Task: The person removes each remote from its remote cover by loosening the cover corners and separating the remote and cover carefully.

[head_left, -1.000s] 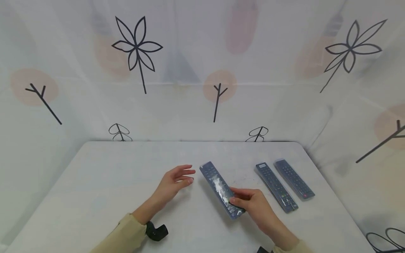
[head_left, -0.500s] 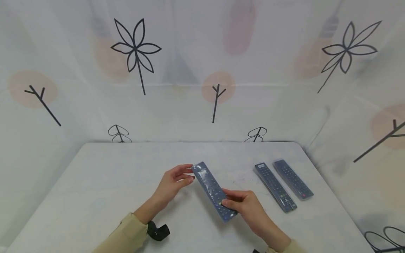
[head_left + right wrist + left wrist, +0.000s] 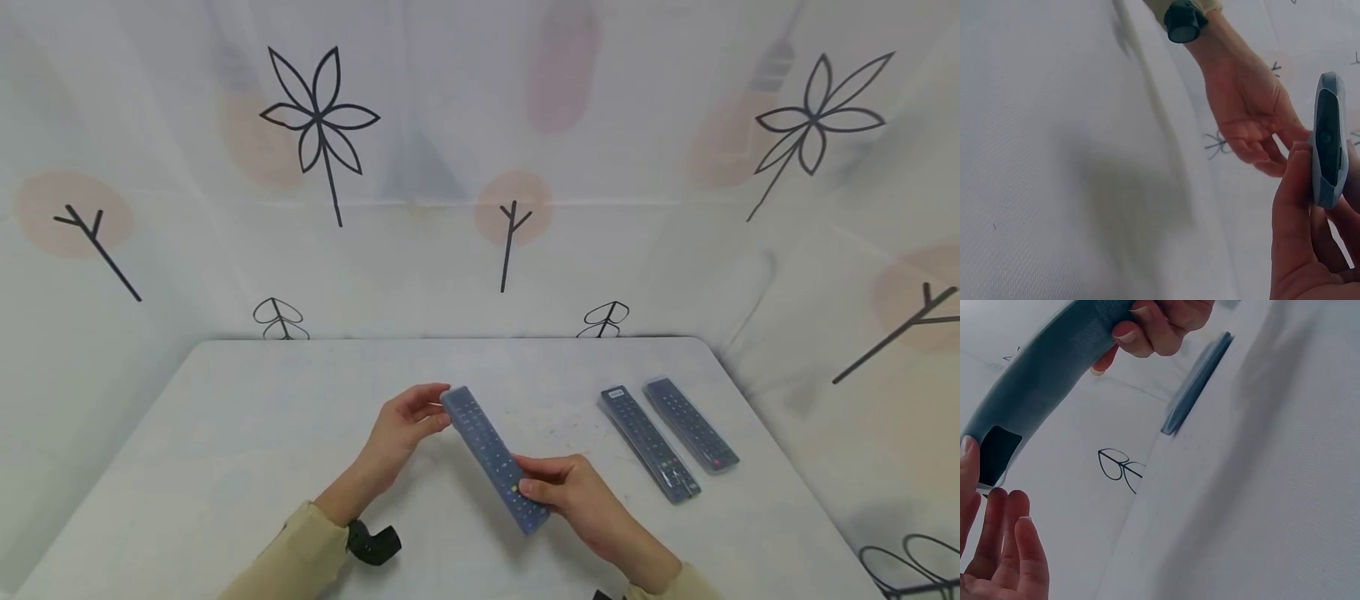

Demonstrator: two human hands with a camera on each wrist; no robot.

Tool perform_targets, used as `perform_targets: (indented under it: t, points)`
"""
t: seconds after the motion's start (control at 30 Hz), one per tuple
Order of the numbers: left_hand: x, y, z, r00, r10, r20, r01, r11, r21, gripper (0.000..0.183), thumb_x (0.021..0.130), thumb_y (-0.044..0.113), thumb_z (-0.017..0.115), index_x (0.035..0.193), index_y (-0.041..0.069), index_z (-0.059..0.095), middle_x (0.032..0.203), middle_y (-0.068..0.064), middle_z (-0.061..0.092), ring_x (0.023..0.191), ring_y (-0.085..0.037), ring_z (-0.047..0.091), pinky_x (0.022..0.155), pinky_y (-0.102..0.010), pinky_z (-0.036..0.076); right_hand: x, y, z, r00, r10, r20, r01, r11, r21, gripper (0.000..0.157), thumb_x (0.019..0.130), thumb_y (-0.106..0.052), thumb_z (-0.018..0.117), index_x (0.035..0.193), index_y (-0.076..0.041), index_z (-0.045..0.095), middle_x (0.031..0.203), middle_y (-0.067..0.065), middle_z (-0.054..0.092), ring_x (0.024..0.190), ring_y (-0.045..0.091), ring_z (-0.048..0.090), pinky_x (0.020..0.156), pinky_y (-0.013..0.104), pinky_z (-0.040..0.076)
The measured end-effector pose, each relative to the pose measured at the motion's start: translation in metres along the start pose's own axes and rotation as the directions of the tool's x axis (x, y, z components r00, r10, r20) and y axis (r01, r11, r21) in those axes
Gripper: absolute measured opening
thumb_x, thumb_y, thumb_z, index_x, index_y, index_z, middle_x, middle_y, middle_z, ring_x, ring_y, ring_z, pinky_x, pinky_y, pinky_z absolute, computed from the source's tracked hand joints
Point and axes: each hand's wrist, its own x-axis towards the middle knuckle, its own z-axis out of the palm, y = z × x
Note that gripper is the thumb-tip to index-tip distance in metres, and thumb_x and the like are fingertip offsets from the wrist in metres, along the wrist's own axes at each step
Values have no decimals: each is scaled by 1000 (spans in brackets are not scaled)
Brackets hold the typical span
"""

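Observation:
A dark remote control (image 3: 491,454) in a clear plastic sleeve is held tilted above the white table, buttons facing up. My right hand (image 3: 573,500) grips its near end, thumb on top and fingers beneath. At the far end, my left hand (image 3: 401,429) pinches the tip. In the left wrist view the remote's underside (image 3: 1041,369) shows a dark patch, and a fingertip of the left hand (image 3: 1007,556) lies against that end while its other fingers stay off it or barely touch. The right wrist view looks at the remote's end (image 3: 1327,140) edge-on.
Two more sleeved remotes lie side by side on the right of the table: one remote with a white label (image 3: 651,446), and another with a red button (image 3: 692,425). A printed white curtain (image 3: 420,275) hangs behind the table (image 3: 247,417).
My right hand has brought the remote leftward until its far end met my left hand, which has taken hold there. The two remotes on the table have stayed put.

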Motion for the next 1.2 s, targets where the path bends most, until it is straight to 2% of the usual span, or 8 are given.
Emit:
perform_targets:
  t: [0.17,0.27,0.33,0.43,0.53,0.8,1.07,1.2]
  points:
    - [2,0,-2,999,8,39,-6,999,-49,53,89,13,76,137,4,55,124,-11,64,106,-21,65,90,-31,53,-1,-1,0,999,-2,42,1,1000,25,47,93,-14,71,132,6,56,129,20,63,103,19,67,88,36,55]
    - [3,1,-2,994,46,100,-37,995,-95,58,90,17,76,141,4,51,131,-15,62,108,-20,65,92,-33,52,-1,-1,1,996,-2,88,-4,998,70,45,95,-13,68,133,7,55,126,19,65,102,19,67,88,36,54]
    - [4,0,-2,983,87,163,-65,989,-136,62,91,22,74,144,5,48,135,-18,59,111,-22,65,94,-37,52,-2,-1,1,990,-13,138,-3,994,112,45,97,-13,66,134,8,54,123,20,66,103,22,67,88,37,54]
    - [5,1,-1,954,152,259,-101,974,-201,61,93,31,71,146,9,48,138,-19,57,117,-27,63,98,-44,49,-1,2,2,974,-46,221,9,986,166,45,99,-14,63,137,7,52,119,19,68,105,26,68,89,37,54]
    - [5,1,1,935,192,298,-121,963,-241,58,92,36,70,142,13,52,132,-15,62,117,-30,63,99,-47,48,1,5,2,957,-72,279,15,980,199,44,100,-15,61,138,4,53,115,17,70,104,25,68,91,37,53]
    - [4,4,4,956,184,229,-117,953,-278,47,85,36,76,126,17,63,111,-3,72,107,-23,68,94,-40,52,7,9,6,939,-61,338,-8,980,200,45,102,-16,57,142,4,49,121,16,68,107,25,66,96,41,51]
    - [3,6,5,969,174,175,-117,948,-295,56,82,35,78,130,10,63,108,-2,73,106,-21,68,92,-37,53,11,9,8,948,-46,314,-5,987,160,45,104,-17,54,144,3,48,125,17,66,113,29,64,98,44,48]
    - [2,7,7,980,155,128,-114,953,-281,51,81,33,79,126,12,66,104,-2,73,102,-20,69,90,-35,54,12,10,8,948,-45,315,-5,988,157,46,104,-18,53,144,3,48,125,16,65,112,27,64,96,43,49]
